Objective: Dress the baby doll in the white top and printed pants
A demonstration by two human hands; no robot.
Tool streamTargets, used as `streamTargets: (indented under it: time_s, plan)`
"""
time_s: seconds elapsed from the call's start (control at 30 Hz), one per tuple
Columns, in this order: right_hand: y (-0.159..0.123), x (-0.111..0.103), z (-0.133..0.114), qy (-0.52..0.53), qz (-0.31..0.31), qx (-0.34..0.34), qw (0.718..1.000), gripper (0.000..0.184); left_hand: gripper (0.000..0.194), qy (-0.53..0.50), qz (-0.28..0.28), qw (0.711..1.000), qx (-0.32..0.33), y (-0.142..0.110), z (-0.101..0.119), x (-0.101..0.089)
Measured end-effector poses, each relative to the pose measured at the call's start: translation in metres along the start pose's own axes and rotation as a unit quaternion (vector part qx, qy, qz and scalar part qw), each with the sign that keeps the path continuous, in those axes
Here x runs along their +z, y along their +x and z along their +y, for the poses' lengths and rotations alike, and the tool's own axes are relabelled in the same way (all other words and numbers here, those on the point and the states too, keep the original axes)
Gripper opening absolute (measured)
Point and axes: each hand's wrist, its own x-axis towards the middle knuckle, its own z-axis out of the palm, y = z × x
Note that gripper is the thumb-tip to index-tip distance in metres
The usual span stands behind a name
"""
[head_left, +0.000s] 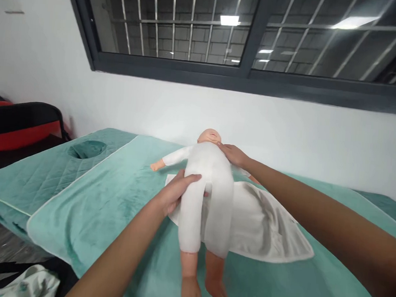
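A baby doll [208, 167] in a white long-sleeved suit lies on its back, its head toward the wall and its bare feet toward me. My left hand [178, 190] grips the doll at its hip and upper thigh, thumb on top and fingers partly hidden at the side. At the doll's shoulder and neck, my right hand [233, 154] rests with its fingers stretched out. Under the doll and spreading to the right is a white cloth [264, 221], partly rumpled.
A green blanket [113, 197] covers the bed, whose quilted cover [57, 170] has a round hole at the left. Behind stand a white wall and a barred window [179, 29]. A black and red chair [19, 131] is at the left; a patterned cloth [32, 284] lies at the lower left.
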Motion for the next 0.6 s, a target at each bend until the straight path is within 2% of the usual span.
streamTargets:
  time_s: [0.13,0.2,0.27,0.43,0.6]
  plan:
    - [-0.065,-0.041,0.055,-0.047,0.042,0.028,0.998,0.082,0.064,-0.015,-0.013,0.999,-0.025,-0.007,-0.043,0.071]
    - [-0.089,-0.05,0.08,-0.068,0.05,0.038,0.996,0.08,0.064,-0.017,-0.019,0.999,-0.04,-0.006,-0.064,0.095]
    - [-0.105,-0.052,0.102,-0.078,0.05,0.038,0.995,0.077,0.063,-0.014,-0.021,0.998,-0.051,-0.004,-0.083,0.11]
    - [-0.118,-0.039,0.136,-0.093,0.041,0.029,0.994,0.067,0.062,-0.006,-0.008,0.997,-0.08,0.002,-0.116,0.12]
    - [-0.117,-0.034,0.143,-0.134,0.06,0.015,0.989,0.057,0.055,0.045,0.01,0.997,-0.062,0.012,-0.122,0.106]
